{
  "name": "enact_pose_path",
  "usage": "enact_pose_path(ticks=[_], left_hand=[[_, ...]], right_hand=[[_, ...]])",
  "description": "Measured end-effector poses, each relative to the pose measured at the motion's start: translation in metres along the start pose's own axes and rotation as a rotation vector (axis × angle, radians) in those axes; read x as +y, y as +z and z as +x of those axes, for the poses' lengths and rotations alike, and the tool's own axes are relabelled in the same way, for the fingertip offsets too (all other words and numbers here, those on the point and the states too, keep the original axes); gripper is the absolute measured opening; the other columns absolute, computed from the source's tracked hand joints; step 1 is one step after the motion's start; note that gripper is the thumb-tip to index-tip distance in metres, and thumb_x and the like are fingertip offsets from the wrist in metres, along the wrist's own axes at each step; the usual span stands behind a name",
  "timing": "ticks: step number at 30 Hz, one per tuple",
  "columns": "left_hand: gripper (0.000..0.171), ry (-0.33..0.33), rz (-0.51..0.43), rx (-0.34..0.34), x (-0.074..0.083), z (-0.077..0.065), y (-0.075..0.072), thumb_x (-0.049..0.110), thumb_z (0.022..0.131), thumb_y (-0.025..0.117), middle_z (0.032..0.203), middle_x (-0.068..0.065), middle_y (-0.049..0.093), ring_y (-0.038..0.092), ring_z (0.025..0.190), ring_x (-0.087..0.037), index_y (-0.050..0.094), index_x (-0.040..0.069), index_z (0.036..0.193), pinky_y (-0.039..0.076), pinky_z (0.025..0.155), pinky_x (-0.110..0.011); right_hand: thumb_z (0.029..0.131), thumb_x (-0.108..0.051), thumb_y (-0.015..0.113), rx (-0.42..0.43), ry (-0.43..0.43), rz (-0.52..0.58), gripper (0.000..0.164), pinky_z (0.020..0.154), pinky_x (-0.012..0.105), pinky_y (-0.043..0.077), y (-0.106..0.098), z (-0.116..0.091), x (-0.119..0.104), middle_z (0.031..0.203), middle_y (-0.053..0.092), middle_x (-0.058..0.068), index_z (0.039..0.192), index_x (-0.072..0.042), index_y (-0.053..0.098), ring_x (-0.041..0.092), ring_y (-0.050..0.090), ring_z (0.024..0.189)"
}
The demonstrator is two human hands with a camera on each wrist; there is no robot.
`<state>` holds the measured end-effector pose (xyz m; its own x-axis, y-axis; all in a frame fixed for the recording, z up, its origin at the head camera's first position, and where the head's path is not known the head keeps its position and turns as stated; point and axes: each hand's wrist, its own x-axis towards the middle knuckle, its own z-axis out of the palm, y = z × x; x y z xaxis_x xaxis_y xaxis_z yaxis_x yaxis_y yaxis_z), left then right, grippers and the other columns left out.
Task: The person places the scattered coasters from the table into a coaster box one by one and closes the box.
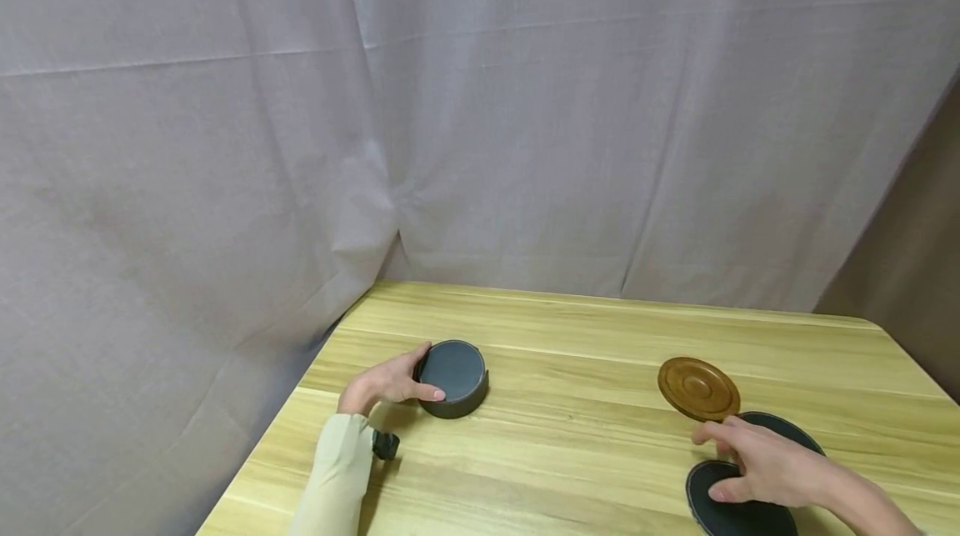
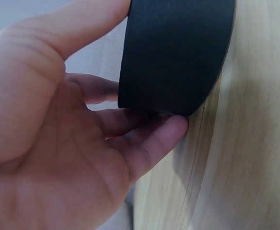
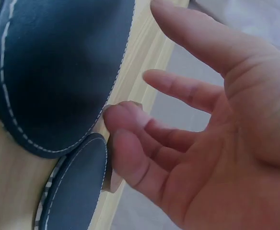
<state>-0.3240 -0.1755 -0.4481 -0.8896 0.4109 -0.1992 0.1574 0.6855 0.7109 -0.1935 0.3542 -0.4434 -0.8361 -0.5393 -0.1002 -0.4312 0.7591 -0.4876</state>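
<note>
My left hand (image 1: 393, 379) grips the left side of a round black coaster holder (image 1: 463, 408), its thumb over the rim. A dark round coaster (image 1: 453, 363) fills the holder's top. In the left wrist view, fingertips (image 2: 171, 129) curl against the low edge of the holder's black wall (image 2: 173, 52). My right hand (image 1: 772, 465) hovers with loosely bent fingers above two black coasters with pale stitching, a near one (image 3: 63, 72) and a farther one (image 3: 77, 187). Nothing lies between its thumb and fingers. The hand partly hides both coasters in the head view.
A round brown wooden coaster (image 1: 698, 388) with ringed grooves lies just beyond the right hand. Everything rests on a light wood-grain table (image 1: 570, 403). Grey curtains (image 1: 525, 144) hang behind the table and along its left side. A brown cloth (image 1: 900, 269) hangs at the right.
</note>
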Motion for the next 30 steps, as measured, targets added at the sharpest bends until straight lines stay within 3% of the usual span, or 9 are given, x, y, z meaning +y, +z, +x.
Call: enact_pose_path(ticks=[9,16,23,30], left_hand=[[0.108,-0.005,-0.018,0.001,0.000,-0.001,-0.001,0.037,0.079,0.082,0.161,-0.018,0.025,0.027,0.148,-0.033,0.016,0.005,0.157,0.025,0.119,-0.052],[0.108,0.002,-0.018,0.002,-0.001,0.000,0.000,0.036,0.079,0.082,0.160,-0.019,0.027,0.029,0.147,-0.034,0.016,0.004,0.157,0.026,0.119,-0.052],[0.108,0.006,-0.002,0.004,0.001,-0.002,-0.001,0.038,0.079,0.082,0.161,-0.019,0.026,0.029,0.147,-0.034,0.016,0.004,0.157,0.025,0.119,-0.052],[0.108,0.000,-0.003,0.008,0.002,-0.002,0.000,0.038,0.079,0.082,0.161,-0.018,0.027,0.029,0.147,-0.033,0.016,0.004,0.157,0.026,0.119,-0.051]], right_hand=[[0.081,-0.039,0.079,-0.080,0.031,0.020,0.045,0.062,0.022,0.035,0.001,-0.003,0.012,0.094,0.050,0.005,0.114,-0.018,0.057,0.002,0.044,0.078],[0.080,-0.037,0.080,-0.112,0.057,0.046,0.043,0.062,0.022,0.034,0.000,0.000,0.016,0.092,0.049,0.005,0.109,-0.018,0.055,0.003,0.042,0.077],[0.075,-0.040,0.083,-0.079,0.007,0.072,0.046,0.059,0.022,0.029,0.004,0.004,0.024,0.083,0.046,0.002,0.098,-0.016,0.051,0.001,0.037,0.074],[0.075,-0.043,0.081,-0.059,0.031,0.057,0.050,0.058,0.023,0.025,0.004,0.001,0.026,0.084,0.037,0.003,0.091,-0.012,0.046,0.000,0.031,0.071]])
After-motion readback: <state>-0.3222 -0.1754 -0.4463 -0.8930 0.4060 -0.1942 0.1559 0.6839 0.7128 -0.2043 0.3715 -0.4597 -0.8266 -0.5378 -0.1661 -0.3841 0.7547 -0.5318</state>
